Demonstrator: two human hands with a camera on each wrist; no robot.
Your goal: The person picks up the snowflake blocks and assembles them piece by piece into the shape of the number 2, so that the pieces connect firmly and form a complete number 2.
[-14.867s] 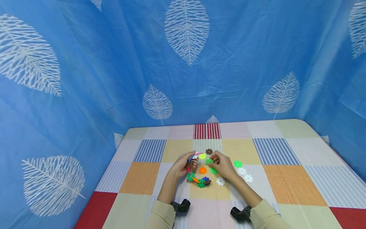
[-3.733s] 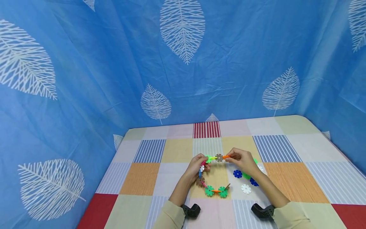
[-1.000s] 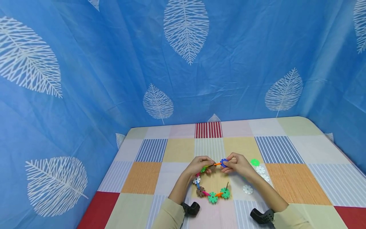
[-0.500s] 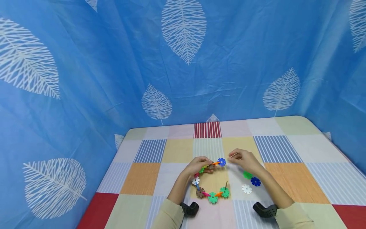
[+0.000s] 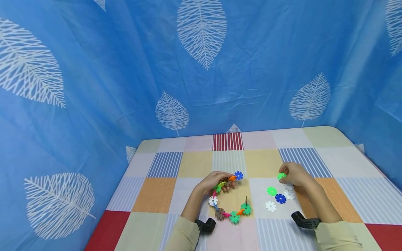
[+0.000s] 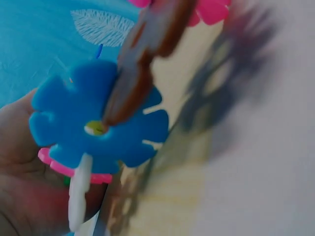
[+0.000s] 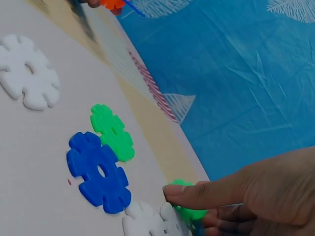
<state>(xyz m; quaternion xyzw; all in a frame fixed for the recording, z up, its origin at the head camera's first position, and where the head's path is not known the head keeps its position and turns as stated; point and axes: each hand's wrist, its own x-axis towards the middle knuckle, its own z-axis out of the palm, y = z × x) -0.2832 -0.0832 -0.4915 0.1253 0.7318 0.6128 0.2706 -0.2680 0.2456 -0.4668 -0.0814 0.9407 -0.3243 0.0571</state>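
Chain of notched plastic discs, one: on the tablecloth before the person, left of the loose pieces; fourteen discs can be made out, some partly hidden by fingers — three brown, two blue, two orange, two pink, two dark green, and one each of white, yellow and light green. Form: an open C, its gap facing right in the head view, the long axis running roughly from the far side to the near; the far end finishes in a blue end disc, turned flat to the head camera and pointing right, the near end in a brown end disc, seen edge-on and upright. Loose discs, six: two light green — the held green disc and the lying green disc; one blue disc, just beside the latter; three white discs, one apart at the near side, two by the right hand. Hands, two: left hand, fingers curled round the chain's far stretch near the orange piece; right hand, thumb and fingers nearly closed, pinching the held green disc. Wrist straps, two, black. Backdrop, blue sheet, printed with white leaves.
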